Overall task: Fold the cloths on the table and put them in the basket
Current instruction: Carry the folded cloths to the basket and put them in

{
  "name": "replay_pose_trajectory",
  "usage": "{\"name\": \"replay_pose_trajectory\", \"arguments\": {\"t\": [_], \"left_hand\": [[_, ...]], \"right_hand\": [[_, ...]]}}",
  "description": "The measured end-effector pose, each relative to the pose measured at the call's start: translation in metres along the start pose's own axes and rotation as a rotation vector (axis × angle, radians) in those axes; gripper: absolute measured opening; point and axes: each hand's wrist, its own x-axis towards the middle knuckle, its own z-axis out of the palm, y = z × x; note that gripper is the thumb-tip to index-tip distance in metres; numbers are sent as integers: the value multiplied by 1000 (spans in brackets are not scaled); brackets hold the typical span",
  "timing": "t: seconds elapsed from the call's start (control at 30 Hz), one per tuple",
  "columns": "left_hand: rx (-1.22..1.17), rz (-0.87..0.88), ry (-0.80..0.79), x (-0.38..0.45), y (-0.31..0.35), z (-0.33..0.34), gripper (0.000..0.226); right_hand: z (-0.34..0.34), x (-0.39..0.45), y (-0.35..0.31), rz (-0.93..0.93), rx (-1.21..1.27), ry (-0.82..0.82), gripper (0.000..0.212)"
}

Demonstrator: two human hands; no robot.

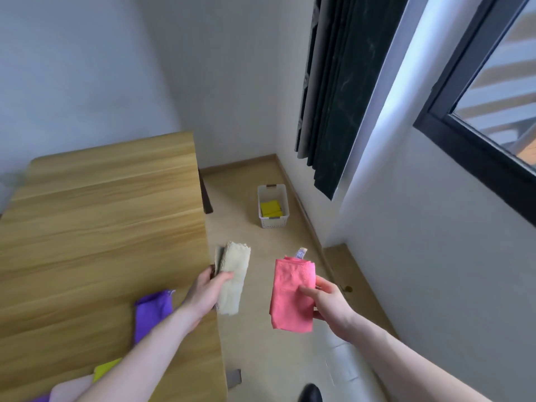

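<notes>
My left hand (207, 290) grips a folded beige cloth (233, 278) just past the right edge of the wooden table (101, 227). My right hand (327, 303) holds a folded pink cloth (291, 294) over the floor, with a pale tag sticking out of its top. A white basket (272, 223) stands on the floor ahead near the wall, with a folded yellow cloth (271, 208) inside it. On the table near me lie a purple cloth (152, 313), a yellow cloth (106, 369) and a pale pink cloth (68, 391), partly hidden by my left forearm.
A dark curtain (336, 97) hangs beside a window (493, 97) on the right wall. A dark table leg (206, 195) stands close to the basket. My dark shoe (310, 394) shows at the bottom edge, on the beige floor (261, 343).
</notes>
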Motion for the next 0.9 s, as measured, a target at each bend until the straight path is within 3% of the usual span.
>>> {"name": "replay_pose_trajectory", "arguments": {"t": [0.3,0.73,0.9], "left_hand": [[18,-5,3,22,49,68,17],[131,-54,7,150,111,31,18],[205,-80,-26,225,146,4,36]], "right_hand": [[-70,51,-50,-3,17,14,16],[-40,178,-121,37,-32,35,29],[-23,241,-157,46,-84,98,20]]}}
